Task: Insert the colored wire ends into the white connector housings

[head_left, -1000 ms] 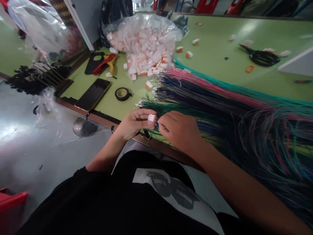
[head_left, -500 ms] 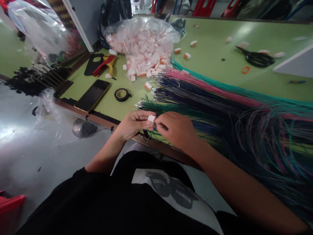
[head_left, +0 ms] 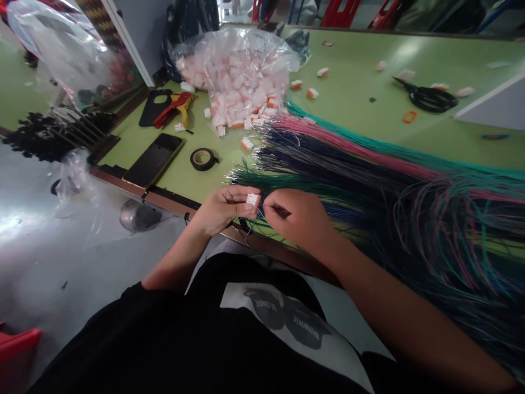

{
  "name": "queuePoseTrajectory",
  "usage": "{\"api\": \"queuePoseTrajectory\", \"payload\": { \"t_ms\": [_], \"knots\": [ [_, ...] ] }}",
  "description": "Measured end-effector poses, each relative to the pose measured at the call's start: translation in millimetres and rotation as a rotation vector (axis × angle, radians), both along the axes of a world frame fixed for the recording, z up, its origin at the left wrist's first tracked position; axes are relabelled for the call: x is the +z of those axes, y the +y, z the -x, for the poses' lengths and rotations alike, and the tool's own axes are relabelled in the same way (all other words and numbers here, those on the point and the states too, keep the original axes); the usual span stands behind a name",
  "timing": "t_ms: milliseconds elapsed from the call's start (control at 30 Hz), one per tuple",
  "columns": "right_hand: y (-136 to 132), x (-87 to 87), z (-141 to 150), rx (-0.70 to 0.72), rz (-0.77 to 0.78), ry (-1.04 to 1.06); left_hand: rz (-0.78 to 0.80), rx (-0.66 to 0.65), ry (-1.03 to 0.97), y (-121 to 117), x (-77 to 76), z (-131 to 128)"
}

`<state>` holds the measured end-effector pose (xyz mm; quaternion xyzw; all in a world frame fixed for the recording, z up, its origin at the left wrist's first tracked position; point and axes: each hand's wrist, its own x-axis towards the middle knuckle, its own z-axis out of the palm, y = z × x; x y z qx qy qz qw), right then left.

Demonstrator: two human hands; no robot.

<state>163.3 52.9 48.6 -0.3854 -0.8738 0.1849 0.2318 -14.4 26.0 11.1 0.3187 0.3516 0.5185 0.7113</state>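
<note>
My left hand (head_left: 225, 209) pinches a small white-and-orange connector housing (head_left: 252, 200) between thumb and fingers, over the table's front edge. Just to its right, my right hand (head_left: 297, 214) is closed, thumb and forefinger pressed together near the housing. A thin wire (head_left: 260, 211) runs between the housing and those fingertips, though its end is hidden. Green wires hang below the hands. Behind them lie bundles of cut wires with bare metal tips: green (head_left: 262, 178), dark blue (head_left: 303, 150), pink (head_left: 328, 134) and turquoise (head_left: 353, 135).
A clear bag of connector housings (head_left: 241, 71) lies at the back. To the left are black tape (head_left: 203, 159), a phone (head_left: 153, 160) and a red-and-yellow wire stripper (head_left: 174, 108). Black scissors (head_left: 430, 100) rest at the right back among loose housings.
My right hand has drawn slightly right, away from the housing, so the gap between the hands is a little wider. My left hand keeps its hold on the housing.
</note>
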Motion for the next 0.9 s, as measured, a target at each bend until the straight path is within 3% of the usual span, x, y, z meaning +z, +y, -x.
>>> {"api": "queuePoseTrajectory", "payload": {
  "t_ms": [300, 467, 500, 567, 667, 767, 900],
  "knots": [
    [-3, -10.1, 5, 0.027, 0.003, -0.002, -0.032, -0.025, 0.071, 0, -6.9, 5],
    [17, 23.6, -15, 0.144, 0.183, -0.024, -0.053, -0.024, 0.06, -3, -1.3, 3],
    [28, 31.7, -26, 0.108, 0.165, -0.024, -0.063, -0.016, 0.057, -3, -0.2, 3],
    [56, 41.2, -53, -0.109, 0.045, -0.067, -0.088, 0.001, 0.056, -4, 1.4, 2],
    [95, 33.3, -88, -0.401, -0.067, -0.353, -0.116, -0.002, 0.077, -3, 2.3, 2],
    [111, 13.4, -99, -0.509, -0.002, -0.631, -0.115, -0.003, 0.08, -3, 2.5, 1],
    [106, 4.9, -94, -0.54, 0.024, -0.711, -0.095, -0.008, 0.052, -3, 2.0, 0]
  ]
}}
